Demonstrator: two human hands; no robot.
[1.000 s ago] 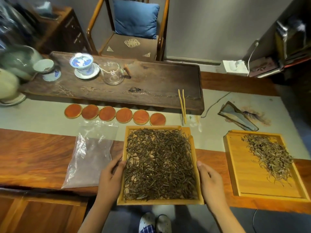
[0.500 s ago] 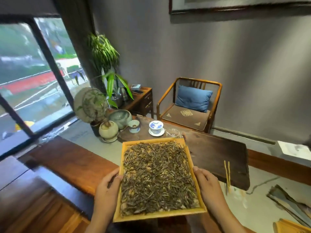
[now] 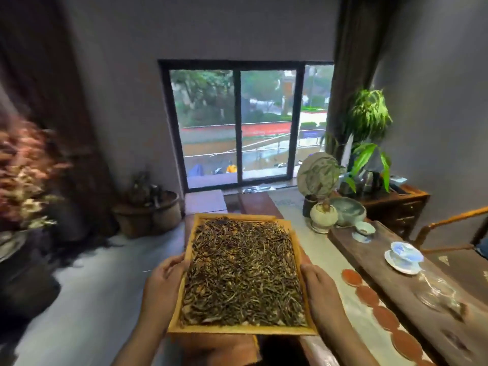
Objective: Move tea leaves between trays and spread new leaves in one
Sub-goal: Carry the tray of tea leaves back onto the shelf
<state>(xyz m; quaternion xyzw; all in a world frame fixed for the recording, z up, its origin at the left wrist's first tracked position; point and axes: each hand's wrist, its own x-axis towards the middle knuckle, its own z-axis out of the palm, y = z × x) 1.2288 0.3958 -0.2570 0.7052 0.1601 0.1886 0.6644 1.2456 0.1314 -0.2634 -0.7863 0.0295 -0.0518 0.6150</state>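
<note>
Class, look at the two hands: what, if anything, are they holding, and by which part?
Both hold the bamboo tray of tea leaves: left hand on its left rim, right hand on its right rim.

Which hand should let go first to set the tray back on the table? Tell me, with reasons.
The right hand, probably. The table lies on its side, so it can guide that edge down while the left hand, out over the floor, supports the tray of tea leaves.
</note>
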